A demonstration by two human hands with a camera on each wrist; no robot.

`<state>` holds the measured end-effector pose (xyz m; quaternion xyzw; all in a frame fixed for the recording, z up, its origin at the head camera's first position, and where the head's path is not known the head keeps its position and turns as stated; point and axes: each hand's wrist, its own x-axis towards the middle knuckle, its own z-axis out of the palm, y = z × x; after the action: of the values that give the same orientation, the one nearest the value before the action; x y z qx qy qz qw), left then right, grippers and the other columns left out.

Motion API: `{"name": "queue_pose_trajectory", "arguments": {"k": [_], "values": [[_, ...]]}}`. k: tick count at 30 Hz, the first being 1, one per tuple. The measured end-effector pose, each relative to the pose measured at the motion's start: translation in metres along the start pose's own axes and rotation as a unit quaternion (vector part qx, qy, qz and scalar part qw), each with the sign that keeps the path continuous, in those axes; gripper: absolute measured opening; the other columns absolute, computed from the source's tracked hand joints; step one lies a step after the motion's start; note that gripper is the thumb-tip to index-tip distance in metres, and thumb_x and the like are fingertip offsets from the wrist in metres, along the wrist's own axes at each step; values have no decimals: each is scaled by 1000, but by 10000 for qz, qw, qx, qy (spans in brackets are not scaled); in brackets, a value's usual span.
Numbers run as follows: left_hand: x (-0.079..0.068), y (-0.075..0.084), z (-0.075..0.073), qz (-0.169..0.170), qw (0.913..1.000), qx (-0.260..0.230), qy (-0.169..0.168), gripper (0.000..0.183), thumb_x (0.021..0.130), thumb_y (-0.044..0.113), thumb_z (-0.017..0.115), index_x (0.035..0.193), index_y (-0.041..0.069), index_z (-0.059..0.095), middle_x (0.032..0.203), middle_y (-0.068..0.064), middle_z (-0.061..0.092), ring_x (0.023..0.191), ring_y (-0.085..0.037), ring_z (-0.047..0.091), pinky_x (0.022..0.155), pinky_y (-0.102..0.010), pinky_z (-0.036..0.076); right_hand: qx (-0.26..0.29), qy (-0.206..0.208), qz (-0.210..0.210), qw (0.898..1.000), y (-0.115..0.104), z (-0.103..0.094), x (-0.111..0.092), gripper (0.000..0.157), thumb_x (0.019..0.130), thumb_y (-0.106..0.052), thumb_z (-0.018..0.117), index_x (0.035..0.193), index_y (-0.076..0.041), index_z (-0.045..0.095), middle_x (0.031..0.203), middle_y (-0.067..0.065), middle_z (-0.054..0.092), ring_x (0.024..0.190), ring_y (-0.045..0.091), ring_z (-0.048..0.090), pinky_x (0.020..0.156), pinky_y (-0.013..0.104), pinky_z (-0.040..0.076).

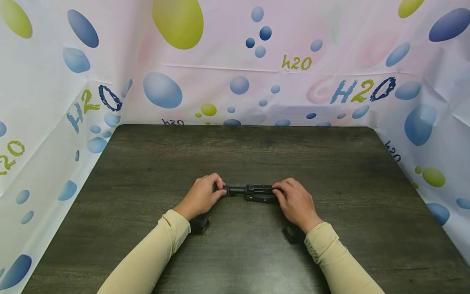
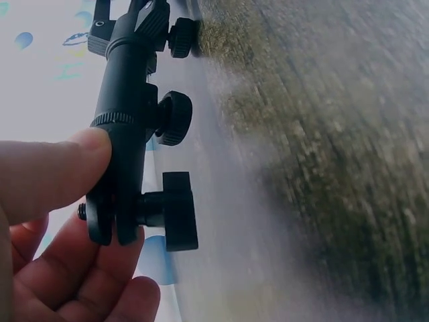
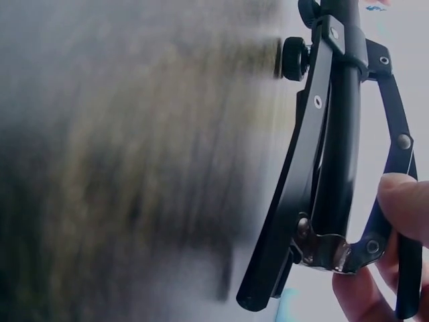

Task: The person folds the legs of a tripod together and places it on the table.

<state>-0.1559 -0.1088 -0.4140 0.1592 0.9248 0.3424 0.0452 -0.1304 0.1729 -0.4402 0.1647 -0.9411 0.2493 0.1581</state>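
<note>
A small black folding tripod (image 1: 236, 190) lies crosswise between the hands over the table, its legs folded in along the centre tube. At its left end, my left hand (image 1: 201, 197) pinches the slotted tip of the tube between thumb and fingers. Beside that grip, the left wrist view shows a flat clamp knob (image 2: 179, 211) and a round knob (image 2: 175, 119) farther up. My right hand (image 1: 296, 202) holds one leg (image 3: 400, 157) between thumb and fingers. Another leg (image 3: 285, 201) slants slightly out from the tube, and a metal bracket (image 3: 325, 251) joins the legs at the bottom.
A dark wood-grain table (image 1: 238, 151) extends beneath both hands. White cloth (image 1: 220, 57) printed with coloured bubbles and lettering encloses its back and sides. Black wrist devices sit under the left wrist and the right wrist.
</note>
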Motion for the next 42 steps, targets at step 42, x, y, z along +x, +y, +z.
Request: {"name": "queue_pose_trajectory", "arguments": {"k": [42], "values": [[1,1,-4,237,9996,128,-81,17,91,15,77,97,12,61,100,-3,66,88,-22,60,78,-43,49,145,-567,130,9982,3,-7,2,26,93,-14,72,116,-2,72,113,14,67,104,35,63,87,52,51]]}}
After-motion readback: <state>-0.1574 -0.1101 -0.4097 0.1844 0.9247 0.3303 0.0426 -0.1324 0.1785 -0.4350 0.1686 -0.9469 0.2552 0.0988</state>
